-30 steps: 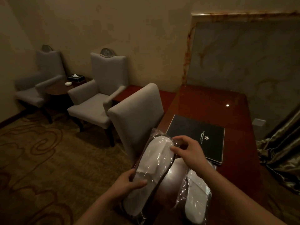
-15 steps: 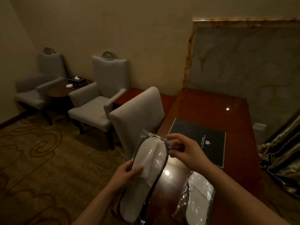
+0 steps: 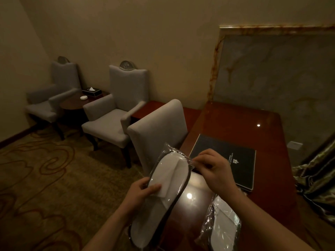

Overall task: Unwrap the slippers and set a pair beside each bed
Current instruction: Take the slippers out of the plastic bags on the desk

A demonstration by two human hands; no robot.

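Note:
A pair of white slippers with dark edging, sealed in clear plastic wrap [image 3: 163, 194], is held above the near edge of the desk. My left hand [image 3: 143, 192] grips its middle from the left side. My right hand [image 3: 212, 171] pinches the plastic at the pack's top right end. A second wrapped pair of slippers [image 3: 222, 227] lies on the wooden desk [image 3: 235, 122] under my right forearm. No bed is in view.
A dark folder [image 3: 237, 160] lies on the desk behind my right hand. A grey desk chair [image 3: 159, 131] stands against the desk's left side. Two grey armchairs [image 3: 112, 116] flank a small round table [image 3: 72, 103] with a tissue box. Curtain fabric [image 3: 315, 176] hangs at right.
The wrapped pair has been raised and tilted more upright over the desk edge. My right hand has shifted along its top end, pinching the plastic. The view dipped slightly.

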